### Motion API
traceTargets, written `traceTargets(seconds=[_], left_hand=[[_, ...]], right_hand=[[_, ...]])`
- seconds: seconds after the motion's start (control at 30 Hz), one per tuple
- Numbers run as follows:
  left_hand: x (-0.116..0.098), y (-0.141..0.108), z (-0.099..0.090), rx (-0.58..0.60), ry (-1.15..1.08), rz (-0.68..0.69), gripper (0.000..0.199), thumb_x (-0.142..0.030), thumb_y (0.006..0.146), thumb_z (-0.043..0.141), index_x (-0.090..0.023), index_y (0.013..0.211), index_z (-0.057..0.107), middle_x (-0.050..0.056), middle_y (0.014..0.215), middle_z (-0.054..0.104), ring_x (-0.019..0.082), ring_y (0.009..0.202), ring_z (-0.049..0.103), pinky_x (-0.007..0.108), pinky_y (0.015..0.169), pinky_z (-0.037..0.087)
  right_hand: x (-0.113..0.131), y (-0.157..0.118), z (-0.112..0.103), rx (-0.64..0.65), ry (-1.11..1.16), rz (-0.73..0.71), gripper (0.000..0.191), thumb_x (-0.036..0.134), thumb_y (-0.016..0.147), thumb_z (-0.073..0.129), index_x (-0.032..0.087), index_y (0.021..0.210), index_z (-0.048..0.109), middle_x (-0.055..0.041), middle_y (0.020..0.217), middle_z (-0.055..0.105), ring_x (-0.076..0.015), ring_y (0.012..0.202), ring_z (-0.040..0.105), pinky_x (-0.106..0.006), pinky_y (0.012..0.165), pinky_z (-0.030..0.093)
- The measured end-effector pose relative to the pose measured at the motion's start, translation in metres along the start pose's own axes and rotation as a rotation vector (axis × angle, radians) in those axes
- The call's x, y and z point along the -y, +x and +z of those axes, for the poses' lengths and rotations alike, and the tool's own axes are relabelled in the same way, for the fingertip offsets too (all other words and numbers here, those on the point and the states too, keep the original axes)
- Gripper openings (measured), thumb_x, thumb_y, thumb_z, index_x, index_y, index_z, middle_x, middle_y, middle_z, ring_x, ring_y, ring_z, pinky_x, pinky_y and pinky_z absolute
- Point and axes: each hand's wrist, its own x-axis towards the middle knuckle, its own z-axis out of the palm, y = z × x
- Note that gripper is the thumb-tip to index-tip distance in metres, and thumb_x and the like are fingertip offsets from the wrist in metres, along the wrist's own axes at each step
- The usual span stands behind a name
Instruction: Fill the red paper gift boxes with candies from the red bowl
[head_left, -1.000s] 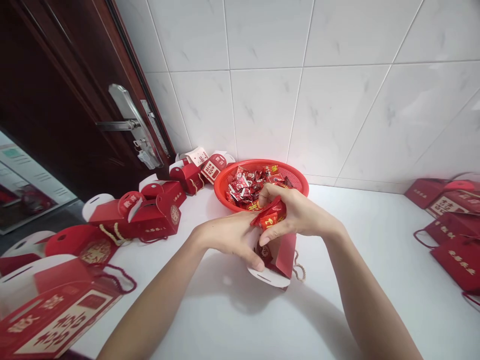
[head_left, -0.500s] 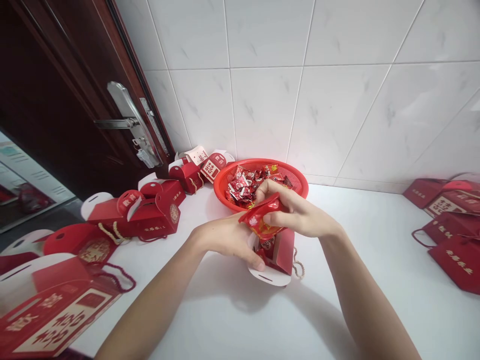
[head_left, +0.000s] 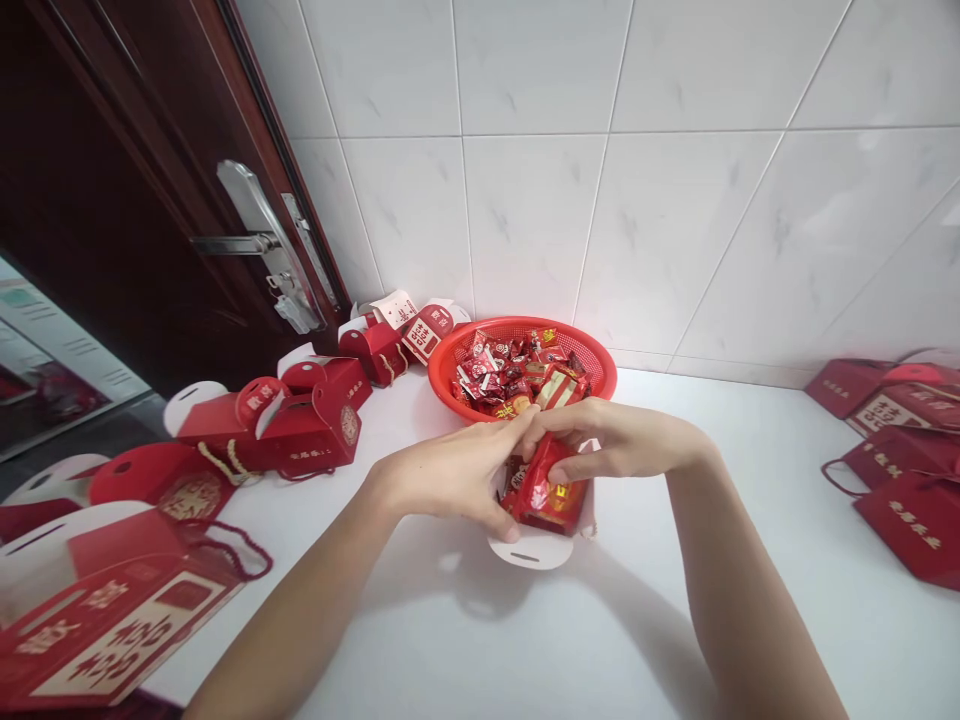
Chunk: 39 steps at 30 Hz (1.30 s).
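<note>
An opened red gift box with a white flap (head_left: 531, 551) stands on the white table in front of the basket. My left hand (head_left: 457, 475) grips the box's left side, its thumb by the near flap. My right hand (head_left: 604, 440) holds a shiny red packet (head_left: 553, 492) with its fingers closed, the packet partly inside the box. Dark red wrapped sweets show in the box beside the packet. Just behind my hands, a red plastic basket (head_left: 448, 385) holds many wrapped sweets.
Several red boxes (head_left: 311, 430) line the left side, a large one (head_left: 112, 620) nearest. More red boxes (head_left: 911, 515) stand at the right edge. Behind the table rises a tiled wall (head_left: 540, 220), with a dark door (head_left: 150, 150) at the back left.
My right hand has lowered the red packet into the box and tilted it. The box has turned slightly, and yellowish packets in the basket are now uncovered.
</note>
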Motion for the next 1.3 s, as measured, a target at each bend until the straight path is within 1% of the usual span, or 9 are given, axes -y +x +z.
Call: traceTargets(seconds=[0.1,0.23,0.33,0.6,0.8,0.97,1.07,1.23,1.3], left_hand=[[-0.007,-0.004,0.001,0.019,0.085,-0.087,0.107,-0.040,0.065,0.078,-0.022,0.156,0.024,0.012,0.132,0.059,0.035,0.120,0.058,0.037,0.092,0.048],[-0.010,-0.006,0.000,0.043,0.128,-0.141,0.115,-0.039,0.065,0.076,-0.021,0.160,0.012,0.015,0.143,0.052,0.037,0.128,0.052,0.038,0.096,0.046],[-0.008,-0.006,0.000,0.015,0.119,-0.115,0.117,-0.038,0.066,0.075,-0.020,0.161,0.009,0.017,0.147,0.049,0.036,0.129,0.052,0.037,0.096,0.045],[-0.001,-0.008,0.002,-0.040,0.099,-0.115,0.118,-0.034,0.065,0.076,-0.021,0.159,0.006,0.009,0.114,0.063,0.028,0.096,0.064,0.031,0.073,0.047],[-0.006,-0.007,-0.001,-0.020,0.073,-0.131,0.105,-0.034,0.064,0.075,-0.021,0.154,0.023,0.009,0.117,0.063,0.029,0.099,0.063,0.031,0.074,0.048],[-0.002,-0.007,0.000,-0.013,0.109,-0.133,0.119,-0.038,0.064,0.076,-0.021,0.160,0.009,0.016,0.142,0.052,0.034,0.124,0.055,0.034,0.089,0.047],[0.000,-0.007,0.001,-0.004,0.113,-0.156,0.121,-0.041,0.066,0.076,-0.022,0.162,0.004,0.017,0.144,0.052,0.034,0.122,0.058,0.034,0.089,0.048],[0.000,-0.008,0.001,-0.015,0.117,-0.107,0.120,-0.038,0.065,0.075,-0.024,0.162,0.004,0.015,0.148,0.049,0.034,0.130,0.053,0.035,0.095,0.046],[-0.001,-0.008,0.001,-0.008,0.114,-0.115,0.120,-0.037,0.065,0.075,-0.024,0.162,0.004,0.014,0.147,0.051,0.034,0.128,0.054,0.035,0.095,0.045]], right_hand=[[0.005,-0.004,0.000,-0.056,-0.092,0.152,0.022,0.020,0.087,0.064,0.018,0.109,0.064,-0.0046,0.103,0.070,-0.0160,0.086,0.063,-0.026,0.071,0.048],[0.011,0.003,0.008,-0.092,-0.275,0.390,0.022,0.014,0.085,0.060,0.019,0.106,0.064,-0.0036,0.092,0.069,-0.0165,0.074,0.061,-0.026,0.062,0.044],[0.014,0.014,0.018,-0.139,-0.328,0.418,0.018,0.011,0.084,0.057,0.018,0.100,0.063,-0.0053,0.092,0.069,-0.0186,0.078,0.062,-0.027,0.064,0.044],[0.008,0.037,0.042,-0.477,-0.459,0.577,0.015,0.012,0.085,0.054,0.018,0.099,0.053,-0.0100,0.096,0.068,-0.0242,0.087,0.062,-0.028,0.060,0.037],[0.005,0.041,0.050,-0.443,-0.469,0.604,0.019,0.011,0.080,0.059,0.018,0.098,0.054,-0.0094,0.095,0.069,-0.0230,0.083,0.063,-0.028,0.058,0.034],[0.009,0.041,0.049,-0.326,-0.473,0.578,0.014,0.006,0.081,0.053,0.018,0.083,0.059,-0.0083,0.085,0.067,-0.0192,0.072,0.062,-0.028,0.054,0.032],[0.010,0.042,0.048,-0.217,-0.523,0.610,0.020,0.002,0.078,0.053,0.018,0.083,0.063,-0.0076,0.080,0.067,-0.0191,0.069,0.061,-0.028,0.052,0.029],[0.013,0.038,0.046,-0.211,-0.611,0.592,0.028,-0.002,0.075,0.049,0.017,0.085,0.068,-0.0091,0.078,0.067,-0.0201,0.067,0.061,-0.030,0.051,0.027],[0.015,0.036,0.046,-0.132,-0.620,0.549,0.024,0.000,0.075,0.050,0.017,0.078,0.068,-0.0090,0.077,0.068,-0.0196,0.065,0.060,-0.030,0.051,0.028]])
